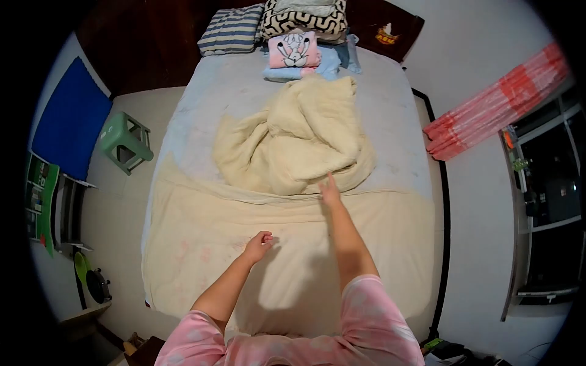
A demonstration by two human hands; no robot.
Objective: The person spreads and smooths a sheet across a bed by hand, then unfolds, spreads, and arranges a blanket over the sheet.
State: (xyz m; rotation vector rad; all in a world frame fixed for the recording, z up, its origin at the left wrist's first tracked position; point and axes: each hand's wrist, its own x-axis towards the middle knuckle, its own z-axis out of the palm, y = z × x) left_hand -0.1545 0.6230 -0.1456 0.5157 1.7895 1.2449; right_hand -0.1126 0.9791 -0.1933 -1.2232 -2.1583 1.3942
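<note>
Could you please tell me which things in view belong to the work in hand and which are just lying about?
Likely in hand:
- bunched cream quilt, by the right hand
- cream sheet, beneath the left hand

Seemingly just lying about:
- striped pillow, at the head end
- folded pink cloth, near the pillow
- green stool, beside the bed

Far beyond the hands, a striped pillow lies by the dark wooden headboard, with a black-and-cream patterned pillow to its right and a folded pink cloth with a cartoon figure in front of that. Well to their left stands a green stool, a blue cloth past it. Well to their right are a red-and-pink curtain and a dark window.
</note>
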